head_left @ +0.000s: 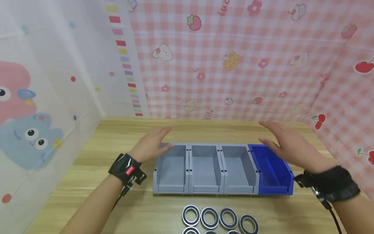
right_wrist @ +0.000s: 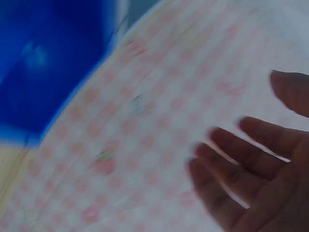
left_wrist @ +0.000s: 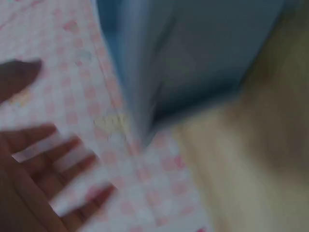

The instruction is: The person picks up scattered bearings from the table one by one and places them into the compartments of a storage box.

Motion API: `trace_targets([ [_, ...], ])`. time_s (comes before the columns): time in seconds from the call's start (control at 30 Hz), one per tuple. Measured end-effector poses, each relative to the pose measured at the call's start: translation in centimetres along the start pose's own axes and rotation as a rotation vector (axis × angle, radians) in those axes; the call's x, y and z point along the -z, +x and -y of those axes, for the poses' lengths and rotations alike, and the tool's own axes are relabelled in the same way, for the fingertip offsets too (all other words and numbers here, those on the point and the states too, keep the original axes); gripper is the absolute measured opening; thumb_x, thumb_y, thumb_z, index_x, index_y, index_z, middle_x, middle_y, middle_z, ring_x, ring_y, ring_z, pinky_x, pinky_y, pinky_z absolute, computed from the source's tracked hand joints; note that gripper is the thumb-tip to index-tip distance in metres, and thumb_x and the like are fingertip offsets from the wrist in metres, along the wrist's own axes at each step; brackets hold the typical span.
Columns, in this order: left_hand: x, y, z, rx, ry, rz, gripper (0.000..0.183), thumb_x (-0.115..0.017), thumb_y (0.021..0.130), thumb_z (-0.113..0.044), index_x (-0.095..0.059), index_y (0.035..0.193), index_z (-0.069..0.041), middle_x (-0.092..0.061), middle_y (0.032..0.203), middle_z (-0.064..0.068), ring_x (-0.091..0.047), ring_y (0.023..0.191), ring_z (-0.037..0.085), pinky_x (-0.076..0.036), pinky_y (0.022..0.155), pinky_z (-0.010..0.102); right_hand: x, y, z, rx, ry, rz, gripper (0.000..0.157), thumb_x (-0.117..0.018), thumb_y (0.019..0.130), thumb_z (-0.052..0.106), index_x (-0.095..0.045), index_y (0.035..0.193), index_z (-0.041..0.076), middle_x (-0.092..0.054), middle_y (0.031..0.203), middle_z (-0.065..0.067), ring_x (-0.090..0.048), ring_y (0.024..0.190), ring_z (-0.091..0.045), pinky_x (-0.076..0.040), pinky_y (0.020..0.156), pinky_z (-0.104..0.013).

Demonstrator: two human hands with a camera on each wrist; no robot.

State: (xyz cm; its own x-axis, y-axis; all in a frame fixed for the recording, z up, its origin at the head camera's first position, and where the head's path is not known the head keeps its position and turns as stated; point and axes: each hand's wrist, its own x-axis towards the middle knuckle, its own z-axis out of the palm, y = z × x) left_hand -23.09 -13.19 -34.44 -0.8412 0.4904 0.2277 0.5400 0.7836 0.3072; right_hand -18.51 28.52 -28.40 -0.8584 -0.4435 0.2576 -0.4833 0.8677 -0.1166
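Three grey bins and a blue bin stand side by side on the table. By the leftmost grey bin hovers my left hand, its fingers extended and nothing held. Over the back of the blue bin is my right hand, likewise with extended fingers and nothing in it. Both wrist views are blurred; spread fingers show on the left hand and on the right hand. Several ring-shaped bearings lie in front of the bins, some cut off by the lower edge of the head view.
The wood-grain table reaches back to a pink checked cloth hung as a wall. Patterned cloth also hangs at the left and right sides. Each wrist wears a black strap with a cable.
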Motion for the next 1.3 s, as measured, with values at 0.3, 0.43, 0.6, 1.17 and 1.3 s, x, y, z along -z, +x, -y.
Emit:
trace_targets([
  [0.3,-5.1,-4.7,-1.8,0.215,-0.076,-0.026,0.082,-0.069,0.084,-0.013,-0.02,0.147,0.009,-0.027,0.146,0.032,-0.061,0.087,0.036,-0.048,0.053,0.035,-4.7,-9.1,8.0,-0.108,-0.006,0.16,0.03,-0.067,0.087,0.038,-0.067,0.109,0.017,-0.064,0.091,0.005,-0.063,0.079,-0.015,-0.053,0.068,-0.039],
  [0.43,-5.5,-5.5,-1.9,0.258,-0.191,0.009,0.084,-0.057,0.081,0.004,-0.006,0.148,0.009,-0.027,0.146,0.031,-0.041,0.049,0.014,-0.033,0.039,0.025,-6.0,-10.1,8.9,-0.228,0.056,0.364,0.036,-0.063,0.087,0.047,-0.066,0.113,0.021,-0.062,0.095,0.009,-0.062,0.084,-0.013,-0.052,0.075,-0.039],
  [0.6,-5.1,-6.0,-1.6,0.259,-0.245,0.05,0.083,-0.052,0.083,0.005,0.0,0.148,0.008,-0.024,0.147,0.031,-0.037,0.049,0.011,-0.036,0.044,0.026,-7.4,-10.4,8.9,-0.206,0.118,0.458,0.038,-0.062,0.088,0.044,-0.065,0.116,0.018,-0.062,0.102,0.006,-0.061,0.088,-0.016,-0.051,0.079,-0.042],
  [1.17,-4.3,-7.4,-0.9,0.226,-0.206,0.034,0.08,-0.051,0.085,0.005,0.0,0.146,0.012,-0.024,0.144,0.036,-0.057,0.096,0.034,-0.05,0.074,0.035,-10.3,-10.1,10.3,-0.199,0.184,0.558,0.05,-0.067,0.085,0.042,-0.059,0.126,0.015,-0.057,0.114,0.001,-0.057,0.098,-0.019,-0.049,0.083,-0.042],
  [1.3,-3.9,-7.7,-0.8,0.225,-0.178,0.08,0.082,-0.051,0.085,0.004,0.003,0.147,0.012,-0.03,0.142,0.037,-0.044,0.055,0.013,-0.039,0.046,0.026,-10.4,-10.1,10.4,-0.207,0.183,0.563,0.051,-0.069,0.083,0.042,-0.059,0.125,0.016,-0.057,0.115,0.0,-0.056,0.101,-0.022,-0.049,0.084,-0.044],
])
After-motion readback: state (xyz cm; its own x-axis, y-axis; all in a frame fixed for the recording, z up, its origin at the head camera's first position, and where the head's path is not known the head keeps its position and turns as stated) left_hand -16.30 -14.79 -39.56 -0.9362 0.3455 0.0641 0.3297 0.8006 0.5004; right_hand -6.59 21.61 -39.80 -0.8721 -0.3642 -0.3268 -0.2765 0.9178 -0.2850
